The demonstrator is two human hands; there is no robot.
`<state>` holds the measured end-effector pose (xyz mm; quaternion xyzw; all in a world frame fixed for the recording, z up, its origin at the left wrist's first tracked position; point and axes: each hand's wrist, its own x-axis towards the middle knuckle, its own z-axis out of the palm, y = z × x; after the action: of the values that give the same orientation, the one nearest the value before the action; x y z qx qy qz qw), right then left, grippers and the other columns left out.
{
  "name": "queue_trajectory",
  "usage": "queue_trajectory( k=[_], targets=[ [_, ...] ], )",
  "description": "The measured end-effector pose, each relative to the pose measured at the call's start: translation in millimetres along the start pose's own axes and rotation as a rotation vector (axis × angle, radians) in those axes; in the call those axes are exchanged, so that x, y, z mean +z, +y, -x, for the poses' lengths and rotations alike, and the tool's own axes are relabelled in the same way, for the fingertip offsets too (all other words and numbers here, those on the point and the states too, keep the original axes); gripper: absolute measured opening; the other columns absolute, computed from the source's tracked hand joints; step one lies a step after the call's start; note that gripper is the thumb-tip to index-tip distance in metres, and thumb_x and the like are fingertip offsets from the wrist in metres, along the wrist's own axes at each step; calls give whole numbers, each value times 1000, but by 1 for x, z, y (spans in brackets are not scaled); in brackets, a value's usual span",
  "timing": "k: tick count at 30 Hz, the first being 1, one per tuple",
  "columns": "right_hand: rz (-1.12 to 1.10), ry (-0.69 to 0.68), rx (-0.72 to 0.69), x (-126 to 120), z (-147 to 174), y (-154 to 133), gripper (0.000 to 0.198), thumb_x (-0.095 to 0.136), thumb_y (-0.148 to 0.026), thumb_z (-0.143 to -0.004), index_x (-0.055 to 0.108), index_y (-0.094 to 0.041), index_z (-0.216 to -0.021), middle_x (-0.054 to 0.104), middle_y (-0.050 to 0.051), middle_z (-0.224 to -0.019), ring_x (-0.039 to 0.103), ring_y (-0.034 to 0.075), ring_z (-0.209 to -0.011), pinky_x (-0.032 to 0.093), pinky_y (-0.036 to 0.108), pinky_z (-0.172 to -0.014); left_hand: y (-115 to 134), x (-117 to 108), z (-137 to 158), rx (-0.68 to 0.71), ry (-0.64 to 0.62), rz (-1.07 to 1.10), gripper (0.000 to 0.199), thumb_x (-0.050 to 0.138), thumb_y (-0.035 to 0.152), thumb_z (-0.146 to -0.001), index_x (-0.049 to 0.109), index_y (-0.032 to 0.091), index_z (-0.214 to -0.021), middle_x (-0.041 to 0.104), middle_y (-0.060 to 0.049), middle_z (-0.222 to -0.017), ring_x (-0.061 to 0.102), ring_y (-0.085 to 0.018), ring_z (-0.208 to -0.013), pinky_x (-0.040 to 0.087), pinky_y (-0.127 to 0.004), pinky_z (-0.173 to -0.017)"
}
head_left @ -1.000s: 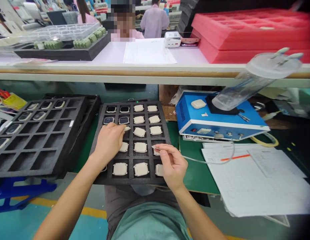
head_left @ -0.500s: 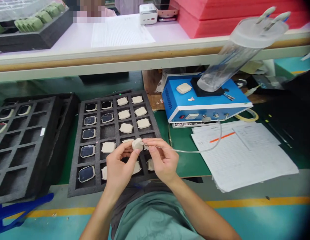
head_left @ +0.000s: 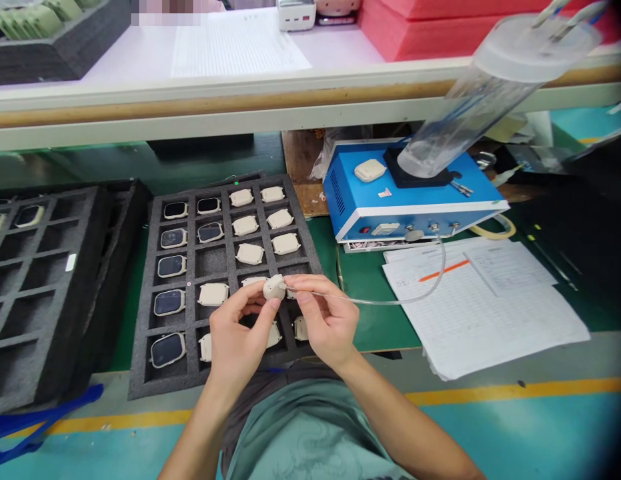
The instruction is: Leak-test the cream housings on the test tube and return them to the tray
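My left hand (head_left: 243, 333) pinches a cream smartwatch case (head_left: 274, 287) between thumb and fingers, tilted on edge above the tray. From the right, my right hand (head_left: 325, 317) is closed on the end of a thin clear tube (head_left: 380, 302), its tip at the case's side; whether it goes in is too small to tell. The tube loops back to a blue machine (head_left: 425, 208) with a clear cylinder (head_left: 450, 127) on top. Under my hands lies a black foam tray (head_left: 210, 261) holding dark-screened watches (head_left: 173, 266) at left and cream cases (head_left: 250, 253) at right, some covered by my hands.
More foam trays (head_left: 43, 280) are stacked at the left. Paper sheets (head_left: 470, 313) with an orange pen (head_left: 443, 271) lie right of my hands. Another cream case (head_left: 369, 170) rests on the machine. A raised shelf (head_left: 230, 107) runs across the back, and a person sits beyond it.
The camera view has shifted slightly, so the surroundings sit a little higher and mostly further left. Both hands keep the same hold on the case and tube.
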<state>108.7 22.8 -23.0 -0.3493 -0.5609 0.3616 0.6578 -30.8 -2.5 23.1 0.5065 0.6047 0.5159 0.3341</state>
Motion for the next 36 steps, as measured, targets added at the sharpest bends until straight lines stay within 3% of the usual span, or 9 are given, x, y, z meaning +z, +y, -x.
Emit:
queue_trajectory(
  k=[36],
  targets=[
    [-16, 10, -22, 6, -10, -1, 15, 63, -21, -101, 78, -24, -101, 82, 9, -100, 79, 22, -97, 67, 35, -83, -6, -4, -6, 66, 15, -74, 27, 83, 33, -81, 82, 19, -104, 84, -5, -93, 78, -19, -75, 66, -27, -70]
  ],
)
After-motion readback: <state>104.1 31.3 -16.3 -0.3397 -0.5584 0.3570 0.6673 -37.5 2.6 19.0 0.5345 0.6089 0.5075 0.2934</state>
